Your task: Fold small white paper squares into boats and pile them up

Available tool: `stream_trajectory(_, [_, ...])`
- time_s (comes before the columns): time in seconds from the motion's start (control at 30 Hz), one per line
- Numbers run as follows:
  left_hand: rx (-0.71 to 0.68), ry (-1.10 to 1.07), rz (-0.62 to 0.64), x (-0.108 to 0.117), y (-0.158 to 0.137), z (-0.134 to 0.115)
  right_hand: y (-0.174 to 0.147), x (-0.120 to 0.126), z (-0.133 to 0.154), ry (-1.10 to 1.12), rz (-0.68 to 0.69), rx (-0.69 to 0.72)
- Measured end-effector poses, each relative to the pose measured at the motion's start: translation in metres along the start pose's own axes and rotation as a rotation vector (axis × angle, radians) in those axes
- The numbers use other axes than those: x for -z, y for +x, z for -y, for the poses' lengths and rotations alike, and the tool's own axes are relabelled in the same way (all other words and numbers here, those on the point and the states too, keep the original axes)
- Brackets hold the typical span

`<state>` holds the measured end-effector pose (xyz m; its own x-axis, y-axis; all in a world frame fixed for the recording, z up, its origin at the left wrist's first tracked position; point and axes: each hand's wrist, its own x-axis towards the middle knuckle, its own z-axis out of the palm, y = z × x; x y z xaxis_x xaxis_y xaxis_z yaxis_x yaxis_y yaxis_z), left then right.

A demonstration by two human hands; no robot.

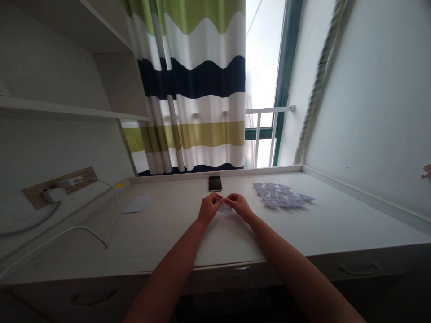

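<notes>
Between my two hands, low over the middle of the desk, is a small piece of white paper (225, 207). My left hand (210, 207) pinches its left side, and my right hand (238, 205) grips the upper right part with closed fingers. The fingertips nearly meet at the paper's top edge, and they hide part of its shape. To the right lies a group of several folded white paper pieces (279, 195) with pointed ends. A flat stack of white paper sheets (136, 204) rests on the left of the desk.
A dark phone (215, 183) lies just beyond my hands. White cables (84, 228) run across the desk's left side from a wall socket (60, 186). A raised rim (188, 175) borders the back, below a striped curtain (198, 80). Shelves (74, 107) overhang at left.
</notes>
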<state>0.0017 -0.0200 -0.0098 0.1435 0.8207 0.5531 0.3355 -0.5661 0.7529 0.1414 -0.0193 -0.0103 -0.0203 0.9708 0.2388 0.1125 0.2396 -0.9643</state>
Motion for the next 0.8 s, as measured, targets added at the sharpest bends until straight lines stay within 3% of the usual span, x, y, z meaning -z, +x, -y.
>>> stream_trajectory(0.37, [-0.044,-0.001,0.07,-0.0009,-0.0032,-0.009,-0.0017,0.0019,0.0015,-0.018,-0.056,-0.001])
stream_trajectory(0.67, [0.404,-0.389,0.119,-0.002,0.0039,-0.003,-0.0036,0.0021,0.0044,0.02,-0.01,0.006])
stream_trajectory(0.8, [0.474,-0.475,0.175,-0.0014,0.0036,-0.002,-0.0037,0.0027,0.0037,0.024,0.005,0.023])
